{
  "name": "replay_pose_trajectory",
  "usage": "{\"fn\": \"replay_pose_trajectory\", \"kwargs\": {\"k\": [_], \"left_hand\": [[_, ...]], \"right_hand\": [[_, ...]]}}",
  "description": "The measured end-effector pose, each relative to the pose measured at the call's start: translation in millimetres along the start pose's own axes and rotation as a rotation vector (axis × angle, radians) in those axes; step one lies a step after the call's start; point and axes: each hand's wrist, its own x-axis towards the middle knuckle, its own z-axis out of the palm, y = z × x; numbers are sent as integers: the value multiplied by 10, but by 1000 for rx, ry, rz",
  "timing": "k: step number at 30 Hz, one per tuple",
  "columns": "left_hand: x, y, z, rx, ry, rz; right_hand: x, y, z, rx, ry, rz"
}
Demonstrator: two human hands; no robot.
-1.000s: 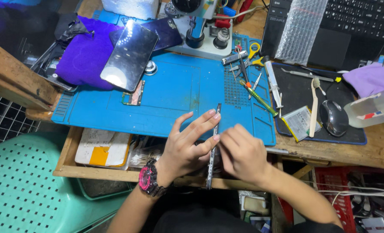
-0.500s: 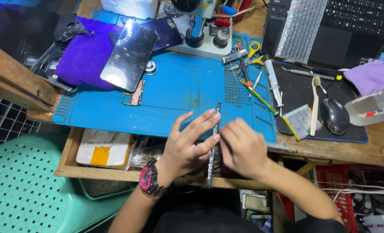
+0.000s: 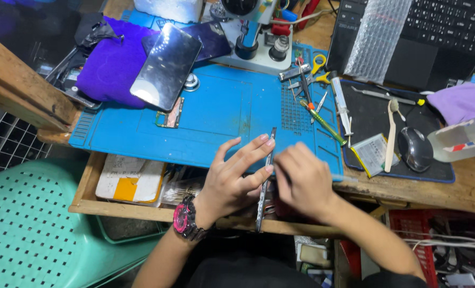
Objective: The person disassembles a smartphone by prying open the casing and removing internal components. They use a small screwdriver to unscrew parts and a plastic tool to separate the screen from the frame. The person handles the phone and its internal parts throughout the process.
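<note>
1. A perforated green plastic chair [image 3: 29,224] stands at the far left, below the wooden worktop [image 3: 472,192].
2. An open drawer [image 3: 88,205] under the worktop's front edge holds a white and yellow packet [image 3: 131,181].
3. A blue repair mat [image 3: 216,114] covers the worktop's left and middle. At its rear left corner lie a purple cloth [image 3: 107,66] and a dark phone screen panel [image 3: 165,66], leaning on the cloth.
4. The left hand [image 3: 232,181], with a pink wristwatch [image 3: 183,220], has its fingers spread and pressed against a thin phone frame [image 3: 264,178], held on edge over the mat's front edge.
5. The right hand [image 3: 301,181] closes over the same frame from the other side; its fingertips are hidden.
6. A microscope base [image 3: 251,45] stands at the mat's rear edge, with tweezers and screwdrivers [image 3: 315,101] along the mat's right edge.
7. A black pad [image 3: 376,114] on the right carries a toothbrush [image 3: 391,133], a flat battery [image 3: 370,154] and a computer mouse [image 3: 414,149].
8. A laptop [image 3: 440,37] with bubble wrap [image 3: 377,37] sits at the rear right corner.
</note>
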Motion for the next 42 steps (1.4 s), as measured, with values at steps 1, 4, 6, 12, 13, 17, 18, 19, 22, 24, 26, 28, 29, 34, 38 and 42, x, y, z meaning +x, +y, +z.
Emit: {"fn": "replay_pose_trajectory", "kwargs": {"k": [1,4,6,12,13,17,18,19,22,24,26,28,29,34,38,42], "left_hand": [[6,-10,-2,11,1,-2],[7,-1,-11,22,-5,-11],[8,-7,-26,23,2,-5],[12,-9,-41,8,17,0],[13,-17,-42,12,8,1],[5,-7,-43,11,0,-8],[7,-9,-43,7,2,-3],[7,-11,-45,6,3,-5],[5,-5,-46,7,7,-7],[6,-5,-39,16,16,-10],[8,-14,-30,20,19,3],[-2,-7,-24,18,11,-1],[-8,-7,-25,14,8,-5],[-6,-30,-16,32,1,3],[-12,-19,-20,17,1,-1],[-6,-14,-20,8,15,11]], "right_hand": [[-76,-83,-33,19,-26,-18],[-142,-125,-101,118,-57,-73],[-104,-68,-94,140,-33,-51],[34,10,-6,45,12,-1],[1,-62,-13,31,10,-6],[-162,-317,-134,60,-51,-82],[-156,-311,-151,64,-46,-68],[-130,-275,-160,65,-35,-60],[19,-44,-132,61,29,-12],[49,34,-74,50,50,4],[74,76,-2,18,63,-27],[63,74,39,-39,73,-26],[58,63,54,-66,73,-19],[55,38,82,-56,83,-30],[-107,-103,24,19,26,-71],[-106,-31,-37,116,-31,-27]]}}
